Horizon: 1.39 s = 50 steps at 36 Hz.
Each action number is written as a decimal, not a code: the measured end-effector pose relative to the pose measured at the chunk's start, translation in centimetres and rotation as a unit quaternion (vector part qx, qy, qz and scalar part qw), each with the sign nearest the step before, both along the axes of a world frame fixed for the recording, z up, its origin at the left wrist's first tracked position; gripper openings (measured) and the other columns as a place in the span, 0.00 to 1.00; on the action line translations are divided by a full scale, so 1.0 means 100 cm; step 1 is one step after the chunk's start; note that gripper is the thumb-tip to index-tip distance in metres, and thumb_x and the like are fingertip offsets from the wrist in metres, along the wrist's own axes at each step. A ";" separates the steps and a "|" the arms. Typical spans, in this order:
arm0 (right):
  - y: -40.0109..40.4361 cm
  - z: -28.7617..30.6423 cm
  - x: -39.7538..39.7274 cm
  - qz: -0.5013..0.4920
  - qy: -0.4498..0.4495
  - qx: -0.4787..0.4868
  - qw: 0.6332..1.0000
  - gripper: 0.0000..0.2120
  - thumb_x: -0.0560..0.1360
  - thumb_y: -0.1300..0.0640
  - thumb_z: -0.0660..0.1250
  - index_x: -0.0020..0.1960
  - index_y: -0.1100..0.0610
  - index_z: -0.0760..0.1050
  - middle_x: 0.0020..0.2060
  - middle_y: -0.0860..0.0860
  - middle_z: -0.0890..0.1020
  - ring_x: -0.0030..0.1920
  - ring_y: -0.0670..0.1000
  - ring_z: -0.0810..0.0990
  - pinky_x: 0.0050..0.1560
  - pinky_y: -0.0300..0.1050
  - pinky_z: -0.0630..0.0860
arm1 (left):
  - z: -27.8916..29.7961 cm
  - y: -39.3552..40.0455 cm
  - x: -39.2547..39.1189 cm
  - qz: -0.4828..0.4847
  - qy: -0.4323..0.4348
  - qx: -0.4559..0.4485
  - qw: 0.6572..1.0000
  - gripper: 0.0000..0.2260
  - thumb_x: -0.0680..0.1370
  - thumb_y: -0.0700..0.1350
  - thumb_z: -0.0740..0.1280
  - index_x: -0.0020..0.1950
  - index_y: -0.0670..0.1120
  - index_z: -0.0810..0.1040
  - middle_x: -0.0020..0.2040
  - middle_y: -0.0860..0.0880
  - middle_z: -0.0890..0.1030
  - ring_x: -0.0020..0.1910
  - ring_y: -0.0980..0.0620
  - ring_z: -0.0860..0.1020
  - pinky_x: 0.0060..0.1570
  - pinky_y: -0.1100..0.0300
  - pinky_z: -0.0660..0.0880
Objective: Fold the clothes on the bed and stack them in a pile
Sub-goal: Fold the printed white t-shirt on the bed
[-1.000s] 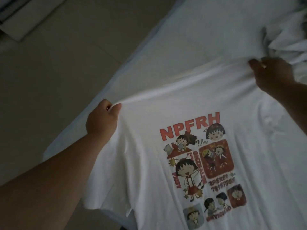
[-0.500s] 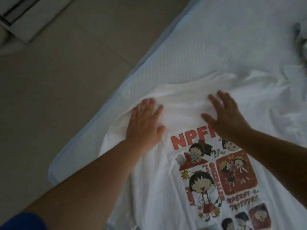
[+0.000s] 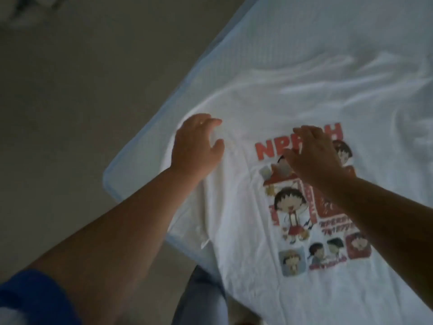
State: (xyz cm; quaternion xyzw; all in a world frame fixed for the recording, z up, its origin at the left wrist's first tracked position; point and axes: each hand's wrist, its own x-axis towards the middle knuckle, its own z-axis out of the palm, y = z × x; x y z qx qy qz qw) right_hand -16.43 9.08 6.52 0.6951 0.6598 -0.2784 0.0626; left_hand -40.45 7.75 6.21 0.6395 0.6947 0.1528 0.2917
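A white T-shirt (image 3: 269, 231) with red letters and cartoon pictures on it lies spread flat on the bed (image 3: 304, 43). My left hand (image 3: 195, 146) is open over the shirt's left part near the bed's edge, fingers slightly bent. Spread over the red letters and the upper pictures, my right hand (image 3: 314, 156) is open with its fingers apart. Neither hand grips the cloth. The frame is blurred, so I cannot tell whether the palms touch the shirt.
The bed's light blue edge (image 3: 112, 184) runs diagonally from lower middle to top right; tiled floor (image 3: 70, 113) lies left of it. Rumpled white cloth (image 3: 386, 73) lies on the bed beyond the shirt. My leg in light trousers (image 3: 201, 299) stands by the bed corner.
One second ago both hands pinched the shirt's upper edge and held it up. They let go, laid flat on the shirt, and now have slid back toward me, fingers lifted.
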 end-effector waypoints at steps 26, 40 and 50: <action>-0.241 0.010 -0.104 0.068 0.132 -0.064 0.987 0.32 0.72 0.46 0.69 0.72 0.50 0.60 0.66 0.50 0.68 0.64 0.51 0.69 0.62 0.46 0.69 | -0.013 -0.166 -0.054 0.530 -0.607 -0.209 0.554 0.12 0.78 0.51 0.64 0.54 0.45 0.78 0.48 0.44 0.84 0.48 0.44 0.82 0.49 0.48 0.79; -0.206 -0.018 -0.161 0.024 0.003 0.008 1.000 0.10 0.78 0.50 0.59 0.55 0.52 0.74 0.47 0.49 0.74 0.48 0.51 0.74 0.50 0.46 0.66 | -0.010 -0.149 -0.100 0.567 -0.595 -0.238 0.518 0.01 0.75 0.37 0.68 0.44 0.42 0.77 0.37 0.48 0.83 0.31 0.54 0.81 0.26 0.66 0.74; -0.223 -0.014 -0.219 0.018 0.101 -0.095 0.990 0.16 0.75 0.46 0.64 0.61 0.49 0.74 0.55 0.47 0.78 0.57 0.49 0.73 0.63 0.48 0.68 | -0.011 -0.144 -0.168 0.424 -0.183 -0.137 0.876 0.09 0.69 0.42 0.72 0.46 0.44 0.77 0.41 0.49 0.79 0.33 0.55 0.76 0.29 0.65 0.70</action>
